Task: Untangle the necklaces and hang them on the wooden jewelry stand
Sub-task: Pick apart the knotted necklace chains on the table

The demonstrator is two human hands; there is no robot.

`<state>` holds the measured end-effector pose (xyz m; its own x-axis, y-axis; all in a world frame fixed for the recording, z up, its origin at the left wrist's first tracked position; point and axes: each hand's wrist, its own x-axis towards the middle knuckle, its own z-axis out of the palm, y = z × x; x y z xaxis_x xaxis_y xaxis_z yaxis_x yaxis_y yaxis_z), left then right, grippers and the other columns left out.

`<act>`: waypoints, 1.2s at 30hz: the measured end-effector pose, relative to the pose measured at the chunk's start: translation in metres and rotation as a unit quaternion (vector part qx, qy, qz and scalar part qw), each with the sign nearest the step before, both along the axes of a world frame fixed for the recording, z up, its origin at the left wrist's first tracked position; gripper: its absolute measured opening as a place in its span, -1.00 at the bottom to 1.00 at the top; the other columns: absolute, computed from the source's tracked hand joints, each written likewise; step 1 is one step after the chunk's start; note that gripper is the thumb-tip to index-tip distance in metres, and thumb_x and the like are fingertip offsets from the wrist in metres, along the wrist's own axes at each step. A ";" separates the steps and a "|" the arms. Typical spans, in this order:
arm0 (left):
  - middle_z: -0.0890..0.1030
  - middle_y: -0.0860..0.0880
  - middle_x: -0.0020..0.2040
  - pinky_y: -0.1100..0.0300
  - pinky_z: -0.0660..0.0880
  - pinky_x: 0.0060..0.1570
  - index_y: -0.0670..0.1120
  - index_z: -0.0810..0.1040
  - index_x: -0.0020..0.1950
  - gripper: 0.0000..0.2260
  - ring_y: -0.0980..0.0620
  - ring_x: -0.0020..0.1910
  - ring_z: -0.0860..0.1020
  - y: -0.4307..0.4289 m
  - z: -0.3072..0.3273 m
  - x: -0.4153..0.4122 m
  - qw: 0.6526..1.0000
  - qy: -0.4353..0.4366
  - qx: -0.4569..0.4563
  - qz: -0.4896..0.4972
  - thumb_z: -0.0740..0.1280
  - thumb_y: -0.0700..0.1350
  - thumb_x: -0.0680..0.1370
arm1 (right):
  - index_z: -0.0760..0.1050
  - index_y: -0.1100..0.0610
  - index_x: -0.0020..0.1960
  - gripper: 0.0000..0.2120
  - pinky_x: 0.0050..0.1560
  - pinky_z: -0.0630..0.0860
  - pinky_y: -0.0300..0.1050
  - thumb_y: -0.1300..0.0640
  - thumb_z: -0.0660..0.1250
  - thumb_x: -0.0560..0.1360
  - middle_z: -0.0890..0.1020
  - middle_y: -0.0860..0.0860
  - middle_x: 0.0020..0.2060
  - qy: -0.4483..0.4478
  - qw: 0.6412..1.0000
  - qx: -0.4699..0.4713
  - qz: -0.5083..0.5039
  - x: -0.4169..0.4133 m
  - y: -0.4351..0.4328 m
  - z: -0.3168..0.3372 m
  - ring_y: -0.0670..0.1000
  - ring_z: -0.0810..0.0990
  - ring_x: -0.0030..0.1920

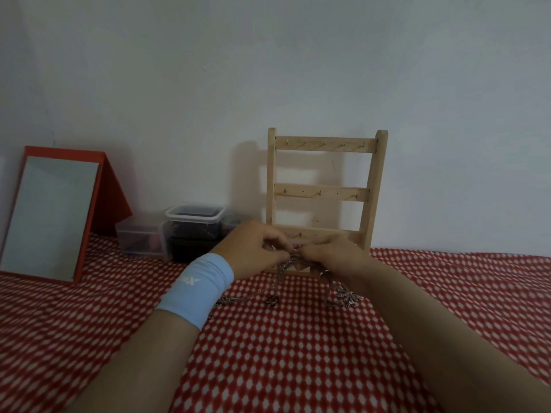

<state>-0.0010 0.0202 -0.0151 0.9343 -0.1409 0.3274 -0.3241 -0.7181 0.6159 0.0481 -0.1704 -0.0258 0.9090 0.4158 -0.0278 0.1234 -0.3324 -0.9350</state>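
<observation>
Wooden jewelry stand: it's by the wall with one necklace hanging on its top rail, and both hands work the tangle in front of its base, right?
No. The head view shows the top rail of the wooden jewelry stand bare. The rest holds: it is by the wall, and left hand and right hand pinch the tangled necklaces before its base.

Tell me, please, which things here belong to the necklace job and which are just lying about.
For the job:
- necklaces, tangled, pinched by the left hand and the right hand
- wooden jewelry stand, upper hooks bare

Lying about:
- red-framed mirror
- lidded plastic box
- clear tub beside it
- checked cloth underneath
</observation>
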 end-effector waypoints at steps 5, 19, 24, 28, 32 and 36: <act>0.61 0.19 -0.14 0.42 0.49 -0.12 0.08 0.66 -0.04 -0.92 0.23 -0.16 0.57 0.000 -0.004 0.000 1.000 -0.009 0.025 0.016 0.43 -0.10 0.52 | 0.69 0.24 0.02 -0.85 -0.43 0.43 -0.25 0.21 0.37 0.55 0.76 0.09 -0.18 -0.007 1.000 -0.005 0.008 0.001 -0.003 0.001 -0.11 0.53 -0.42; 0.60 0.08 -0.15 0.35 0.47 -0.15 0.07 0.61 -0.02 -0.82 0.22 -0.27 0.51 0.007 0.000 0.001 0.994 0.081 0.077 -0.009 0.40 -0.19 0.47 | 0.48 0.12 -0.11 -0.80 -0.24 0.32 -0.13 0.08 0.12 0.56 0.57 -0.02 -0.21 0.108 0.991 0.039 0.066 0.008 0.007 -0.009 -0.04 0.41 -0.28; 0.60 0.13 -0.12 0.48 0.39 -0.25 0.06 0.63 0.00 -0.85 0.27 -0.25 0.53 0.010 0.002 0.002 0.990 0.105 0.094 0.004 0.40 -0.16 0.49 | 0.36 0.04 -0.29 -0.81 -0.38 0.21 -0.17 0.01 0.17 0.47 0.54 0.00 -0.25 0.226 0.943 0.214 0.122 0.002 0.001 -0.005 -0.04 0.35 -0.36; 0.60 0.14 -0.14 0.45 0.39 -0.23 0.08 0.62 -0.03 -0.85 0.25 -0.21 0.54 0.016 0.008 -0.001 0.985 0.131 0.116 0.004 0.39 -0.17 0.49 | 0.42 0.05 -0.26 -0.73 -0.46 0.21 -0.22 0.02 0.22 0.60 0.46 -0.04 -0.37 0.216 0.964 0.132 0.084 0.004 -0.002 -0.005 -0.07 0.30 -0.43; 0.58 0.06 -0.17 0.26 0.52 -0.10 0.04 0.54 -0.03 -0.85 0.11 -0.20 0.54 0.021 0.005 -0.003 0.970 0.184 0.156 0.001 0.38 -0.20 0.49 | 0.60 0.08 0.07 -0.89 -0.53 0.25 -0.25 0.09 0.42 0.57 0.50 -0.06 -0.40 0.104 0.980 -0.160 0.052 0.004 -0.009 0.004 -0.11 0.32 -0.49; 0.54 0.09 -0.18 0.25 0.50 -0.11 0.02 0.56 -0.10 -0.84 0.09 -0.17 0.53 0.006 -0.002 -0.002 0.963 0.201 0.175 -0.038 0.32 -0.26 0.51 | 0.55 0.00 -0.04 -0.83 -0.48 0.27 -0.26 0.26 0.41 0.52 0.53 -0.01 -0.27 0.002 0.943 -0.320 0.097 0.000 -0.016 0.017 -0.10 0.36 -0.44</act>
